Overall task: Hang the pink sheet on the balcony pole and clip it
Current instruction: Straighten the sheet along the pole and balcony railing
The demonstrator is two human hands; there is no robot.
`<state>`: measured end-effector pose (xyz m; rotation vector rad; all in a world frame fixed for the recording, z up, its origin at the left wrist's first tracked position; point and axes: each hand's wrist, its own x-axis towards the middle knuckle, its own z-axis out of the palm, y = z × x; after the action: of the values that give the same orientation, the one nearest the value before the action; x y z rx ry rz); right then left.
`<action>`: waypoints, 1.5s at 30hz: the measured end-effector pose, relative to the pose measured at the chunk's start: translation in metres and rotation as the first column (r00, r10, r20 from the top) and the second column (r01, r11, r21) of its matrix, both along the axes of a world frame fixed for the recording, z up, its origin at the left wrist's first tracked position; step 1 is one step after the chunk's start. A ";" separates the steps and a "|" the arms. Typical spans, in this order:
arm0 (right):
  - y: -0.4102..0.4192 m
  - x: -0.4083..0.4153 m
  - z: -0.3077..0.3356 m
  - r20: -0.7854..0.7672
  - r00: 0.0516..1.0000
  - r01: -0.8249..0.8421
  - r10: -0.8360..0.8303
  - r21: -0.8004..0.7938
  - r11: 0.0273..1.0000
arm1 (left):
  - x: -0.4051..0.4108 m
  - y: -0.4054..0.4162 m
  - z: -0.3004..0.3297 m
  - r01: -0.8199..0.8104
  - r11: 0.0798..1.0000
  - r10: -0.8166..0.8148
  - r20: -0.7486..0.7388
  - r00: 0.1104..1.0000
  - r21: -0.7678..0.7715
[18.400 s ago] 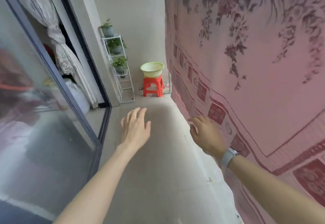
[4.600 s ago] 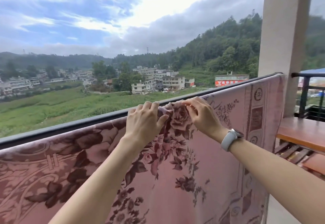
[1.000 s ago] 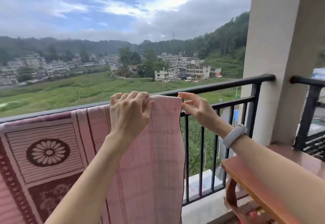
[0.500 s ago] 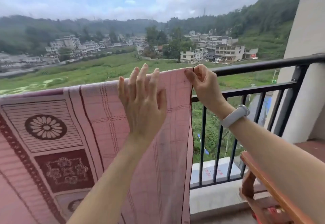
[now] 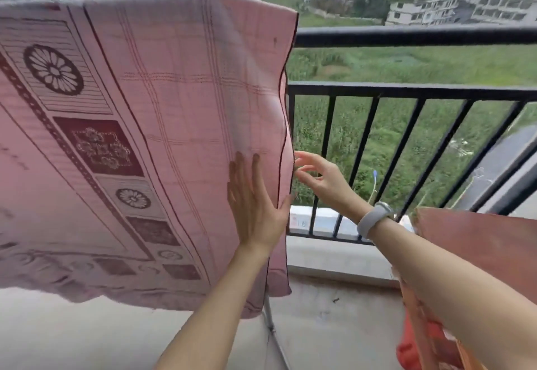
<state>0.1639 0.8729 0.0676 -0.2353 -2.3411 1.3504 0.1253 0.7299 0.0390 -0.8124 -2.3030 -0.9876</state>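
pink sheet (image 5: pixel 174 108) | draped over balcony pole (image 5: pixel 406 35), frame's 10 o'clock | soft, light, probably slips or billows; grip right hem, clip top fold | left hand (image 5: pixel 255 204) flat on cloth, fingers straight | right hand (image 5: pixel 322 179) at its 3 o'clock, spread, empty

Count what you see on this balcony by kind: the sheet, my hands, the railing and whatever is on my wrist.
Pink sheet: 1
Hands: 2, left hand flat on the sheet, right hand open beside its edge
Black railing: 1
Wristband: 1
Total: 5
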 end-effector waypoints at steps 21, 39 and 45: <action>-0.004 -0.027 -0.056 0.029 0.997 -0.073 0.076 -0.098 0.993 | -0.011 0.015 -0.068 -0.243 0.956 0.216 0.164 0.962 0.167; 0.025 -0.026 -0.070 -0.090 0.992 -0.078 0.091 0.133 0.988 | 0.031 0.003 -0.056 -0.462 0.870 0.385 0.347 0.855 0.175; 0.034 -0.015 -0.111 0.009 0.996 -0.084 0.085 0.219 0.972 | 0.038 0.017 -0.019 -0.371 0.891 0.333 0.180 0.926 0.261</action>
<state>0.1486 0.9065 -0.0430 -0.0688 -2.5003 1.1152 0.1637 0.7465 0.0197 -0.2004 -2.2280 -1.1964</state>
